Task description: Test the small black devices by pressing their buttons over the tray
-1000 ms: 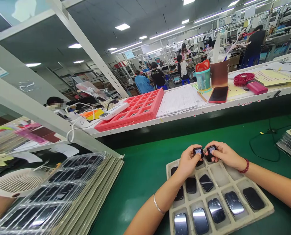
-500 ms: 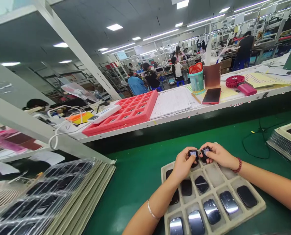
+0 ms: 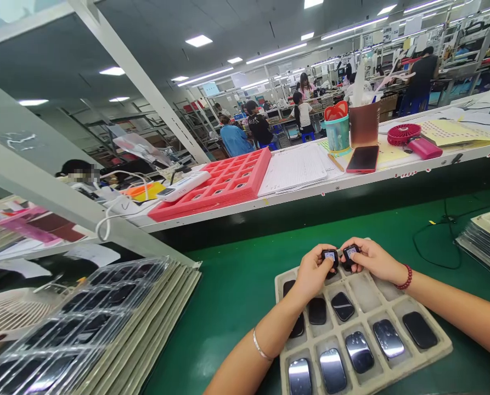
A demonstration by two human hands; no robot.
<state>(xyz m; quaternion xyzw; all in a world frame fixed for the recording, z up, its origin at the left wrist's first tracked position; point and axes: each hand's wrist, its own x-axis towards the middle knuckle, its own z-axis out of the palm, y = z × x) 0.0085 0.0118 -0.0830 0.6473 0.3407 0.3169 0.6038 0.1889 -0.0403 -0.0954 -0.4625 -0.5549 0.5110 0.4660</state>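
My left hand [image 3: 313, 273] and my right hand [image 3: 372, 260] meet above the top of a beige compartment tray [image 3: 413, 368]. Each grips a small black device with a QR-code label: one in my left hand [image 3: 330, 257], one in my right hand [image 3: 350, 253]. The two devices are close together, and my fingers hide much of them. Several glossy dark rounded devices [image 3: 359, 352] lie in separate tray compartments below my wrists. A few compartments near my hands look unfilled.
A stack of clear plastic trays [image 3: 75, 323] with dark devices lies at lower left, and another tray stack [image 3: 485, 241] sits at right. A black cable [image 3: 436, 247] lies on the green bench mat [image 3: 236, 307]. Beyond stands a shelf with a red tray [image 3: 215, 189], papers and a phone.
The camera view has shifted slightly, moving the bench and trays in the frame. My hands still hold the two devices together above the tray, with no visible change in grip.
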